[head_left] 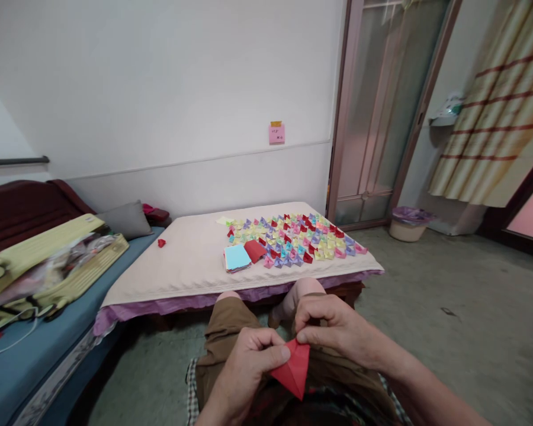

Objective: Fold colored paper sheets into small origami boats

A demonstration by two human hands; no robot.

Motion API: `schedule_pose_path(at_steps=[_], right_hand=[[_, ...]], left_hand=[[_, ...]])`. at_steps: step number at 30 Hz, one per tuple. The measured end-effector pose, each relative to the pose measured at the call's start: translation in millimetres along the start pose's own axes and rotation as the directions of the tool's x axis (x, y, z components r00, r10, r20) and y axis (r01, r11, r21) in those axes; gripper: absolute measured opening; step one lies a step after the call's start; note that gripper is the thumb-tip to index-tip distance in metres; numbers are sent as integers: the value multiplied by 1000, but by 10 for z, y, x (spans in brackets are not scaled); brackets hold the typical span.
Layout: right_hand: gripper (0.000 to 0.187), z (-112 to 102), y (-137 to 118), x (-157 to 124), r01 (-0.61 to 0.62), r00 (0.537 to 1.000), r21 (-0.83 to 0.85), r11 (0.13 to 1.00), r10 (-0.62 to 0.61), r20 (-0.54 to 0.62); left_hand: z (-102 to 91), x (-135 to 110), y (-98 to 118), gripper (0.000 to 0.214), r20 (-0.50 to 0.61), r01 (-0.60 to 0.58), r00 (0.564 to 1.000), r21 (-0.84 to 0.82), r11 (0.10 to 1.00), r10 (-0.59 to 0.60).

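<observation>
Held low, at the centre of an imagined clock face with twelve pointing forward: a red folded paper (296,370), pointed at six, with the long axis running roughly from twelve to six. At about nine, the left hand (254,358), pinched narrowly on the flank near ten; at about one, the right hand (327,322), closed thumb-to-finger on the upper corner near twelve. Placed toward three from the left hand and toward seven from the right; in contact with both, nearer to neither. At twelve, well apart, on a cloth-covered bench (190,260): many small folded pieces (308,258) in several colours. Toward eleven: a light-blue-topped paper stack (237,257), with a red sheet (254,251) just beside it. Containers: between nine and ten, on a blue bed (66,302), an open yellow suitcase (44,241) holding jumbled plastic-wrapped items (86,251); between one and two, a purple-lined bin (404,231), contents not discernible.
</observation>
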State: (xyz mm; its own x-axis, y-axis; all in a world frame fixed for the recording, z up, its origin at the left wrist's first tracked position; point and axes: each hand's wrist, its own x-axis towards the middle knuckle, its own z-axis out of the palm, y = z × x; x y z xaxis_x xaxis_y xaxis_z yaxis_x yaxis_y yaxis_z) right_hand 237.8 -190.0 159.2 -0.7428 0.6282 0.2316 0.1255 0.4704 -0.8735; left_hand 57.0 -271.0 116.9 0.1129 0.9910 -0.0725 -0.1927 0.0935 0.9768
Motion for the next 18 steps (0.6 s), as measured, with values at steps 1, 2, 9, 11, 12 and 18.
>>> schedule_pose_path(at_steps=[1, 2, 9, 11, 12, 18], right_hand=[[10, 2, -1, 0, -20, 1000, -9, 1000, 20, 23], [9, 4, -2, 0, -33, 999, -19, 999, 33, 41], [18, -77, 2, -40, -47, 999, 58, 997, 48, -19], [19, -102, 12, -63, -77, 997, 122, 990, 80, -18], [18, -103, 19, -72, -95, 995, 167, 981, 98, -13], [20, 50, 78, -67, -186, 975, 500, 846, 223, -13]], left_hand=[[4, -3, -1, 18, 16, 11, 1000, -25, 1000, -11], [7, -4, -1, 19, 30, 26, 999, -53, 998, -24], [4, 21, 20, 21, 4, 65, 998, -220, 973, -66], [-5, 26, 10, 21, 6, 63, 998, -256, 965, -63], [-9, 28, 3, 20, 8, 62, 998, -267, 962, -62], [-8, 26, -11, 22, -35, -21, 999, -203, 979, 14]])
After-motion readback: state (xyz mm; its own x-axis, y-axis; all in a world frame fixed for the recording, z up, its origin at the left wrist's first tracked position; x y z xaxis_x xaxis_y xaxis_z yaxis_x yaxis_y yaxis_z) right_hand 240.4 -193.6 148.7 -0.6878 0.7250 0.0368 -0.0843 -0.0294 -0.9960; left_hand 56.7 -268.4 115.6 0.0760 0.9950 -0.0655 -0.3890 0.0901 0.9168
